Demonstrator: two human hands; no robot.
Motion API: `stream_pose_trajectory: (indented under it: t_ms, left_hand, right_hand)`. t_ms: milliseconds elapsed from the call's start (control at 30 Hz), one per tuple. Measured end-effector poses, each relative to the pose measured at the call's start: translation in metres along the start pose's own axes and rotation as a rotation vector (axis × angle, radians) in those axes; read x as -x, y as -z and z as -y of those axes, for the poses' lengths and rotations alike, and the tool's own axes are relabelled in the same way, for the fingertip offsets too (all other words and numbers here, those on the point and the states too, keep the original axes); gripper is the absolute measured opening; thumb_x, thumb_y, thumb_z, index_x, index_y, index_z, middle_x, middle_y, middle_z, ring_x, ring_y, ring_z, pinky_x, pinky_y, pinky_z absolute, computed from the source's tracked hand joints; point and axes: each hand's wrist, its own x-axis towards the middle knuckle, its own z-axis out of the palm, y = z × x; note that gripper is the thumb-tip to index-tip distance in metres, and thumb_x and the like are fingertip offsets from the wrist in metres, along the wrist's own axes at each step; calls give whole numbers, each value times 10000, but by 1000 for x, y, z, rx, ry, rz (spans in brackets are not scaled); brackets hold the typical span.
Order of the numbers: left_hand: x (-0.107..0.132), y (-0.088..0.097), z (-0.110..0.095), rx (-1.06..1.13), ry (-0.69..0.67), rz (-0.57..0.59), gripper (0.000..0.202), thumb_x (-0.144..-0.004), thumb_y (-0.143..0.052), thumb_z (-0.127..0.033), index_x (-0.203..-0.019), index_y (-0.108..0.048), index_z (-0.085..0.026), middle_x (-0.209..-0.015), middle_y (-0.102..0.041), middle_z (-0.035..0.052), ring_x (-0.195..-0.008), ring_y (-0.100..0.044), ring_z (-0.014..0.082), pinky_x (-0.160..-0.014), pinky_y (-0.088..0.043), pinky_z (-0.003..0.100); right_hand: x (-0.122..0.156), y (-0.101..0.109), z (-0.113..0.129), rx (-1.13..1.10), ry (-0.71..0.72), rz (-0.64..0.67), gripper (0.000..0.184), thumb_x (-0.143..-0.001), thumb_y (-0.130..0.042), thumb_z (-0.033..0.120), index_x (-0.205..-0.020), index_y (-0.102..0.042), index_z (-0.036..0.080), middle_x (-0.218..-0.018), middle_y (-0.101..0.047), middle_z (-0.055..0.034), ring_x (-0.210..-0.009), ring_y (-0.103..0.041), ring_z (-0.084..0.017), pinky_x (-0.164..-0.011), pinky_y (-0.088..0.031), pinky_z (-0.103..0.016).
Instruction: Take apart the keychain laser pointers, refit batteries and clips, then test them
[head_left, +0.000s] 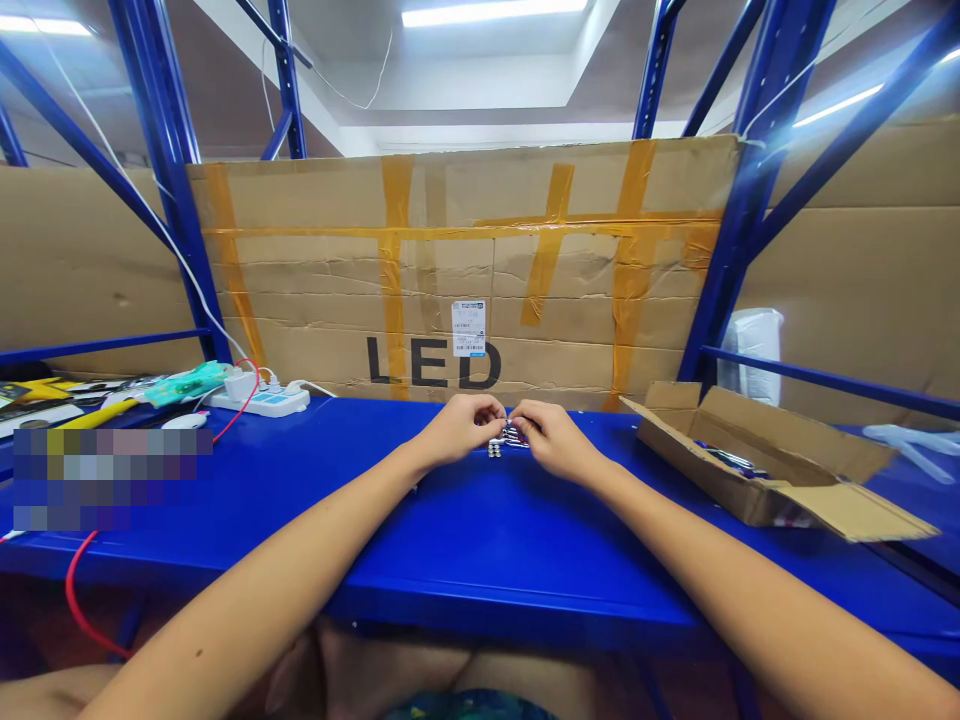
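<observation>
Both hands meet near the back of the blue table (480, 540). My left hand (466, 425) has its fingers pinched, and my right hand (546, 432) pinches close beside it. Between the fingertips is something tiny that I cannot make out. Just below the fingers, a few small shiny metal pieces (494, 451) sit on the table. Several slim silvery metal parts (514, 436) lie behind and between the hands, partly hidden by them.
An open cardboard box (705, 470) with metal items inside stands at the right. On the left are a white power strip (274, 400), a red cable (81, 570) and assorted tools. A large cardboard sheet marked LED (330, 280) rises behind, between blue shelf posts (176, 180).
</observation>
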Motion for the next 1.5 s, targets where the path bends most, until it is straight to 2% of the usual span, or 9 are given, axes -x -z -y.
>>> stream_pose_trajectory:
  t_ms: [267, 600, 767, 933, 1000, 1067, 1167, 1300, 1500]
  left_hand:
    - [2, 0, 0, -133, -99, 36, 124, -819, -546, -216, -831, -649, -148, -713, -652, 6, -632, -548, 102, -592, -402, 215]
    - [3, -5, -5, -150, -122, 90, 125, -843, -522, -222, -836, -622, -147, -687, -643, 6, -613, -548, 105, -583, -401, 223]
    - [3, -8, -8, -136, -94, 101, 107, -828, -524, -214, -801, -605, -150, -681, -637, 7, -610, -544, 107, -581, -398, 229]
    - [-2, -2, -3, -66, -30, -13, 64, -766, -560, -198, -770, -602, -150, -753, -651, 20, -695, -571, 123, -651, -443, 245]
    - [-4, 3, -2, 27, -13, -93, 20, -726, -574, -169, -722, -574, -149, -863, -682, 49, -800, -608, 141, -746, -475, 271]
    - [-6, 9, 0, 152, -1, -155, 44, -702, -574, -152, -678, -538, -147, -954, -696, 81, -879, -632, 161, -820, -488, 306]
    - [-8, 14, 2, 309, -1, -203, 67, -703, -564, -151, -650, -522, -143, -912, -715, 102, -869, -655, 177, -845, -498, 346]
    - [-10, 14, 2, 527, 71, -220, 56, -712, -560, -122, -686, -513, -141, -755, -715, 82, -769, -679, 177, -807, -524, 371]
    - [-13, 9, 5, 686, 313, -197, 63, -798, -553, -131, -813, -494, -149, -736, -684, 55, -656, -683, 171, -658, -534, 320]
  right_hand:
    - [-4, 9, 0, -129, -137, 164, 271, -857, -425, 287, -626, -509, 173, -587, -491, 9, -591, -420, -129, -578, -328, -257]
    - [-4, 18, -10, -589, -373, 378, 414, -749, -587, 525, -567, -434, 186, -487, -335, 74, -417, -251, -54, -430, -200, -222]
    - [-4, 22, -8, -707, -441, 438, 383, -710, -662, 491, -594, -484, 173, -529, -419, 57, -423, -275, -50, -420, -229, -222]
    - [-12, 26, -18, -478, -411, 297, 404, -815, -569, 538, -705, -588, 150, -632, -591, -27, -540, -537, -121, -553, -444, -266]
    - [-15, 30, -28, -323, -476, 143, 414, -879, -479, 519, -788, -614, 138, -678, -629, -63, -584, -575, -141, -571, -457, -268]
    - [-16, 36, -37, -23, -516, 88, 385, -899, -454, 449, -727, -606, 140, -670, -637, -83, -600, -575, -156, -558, -429, -269]
    - [-13, 42, -41, 358, -558, 242, 282, -810, -586, 358, -606, -577, 164, -668, -653, -94, -632, -582, -190, -555, -388, -286]
    - [-6, 36, -33, 428, -572, 476, 283, -746, -655, 361, -546, -552, 189, -664, -664, -92, -623, -601, -206, -539, -373, -294]
    - [-4, 22, -26, 445, -625, 486, 289, -660, -741, 340, -544, -519, 196, -708, -672, -100, -628, -611, -213, -526, -386, -304]
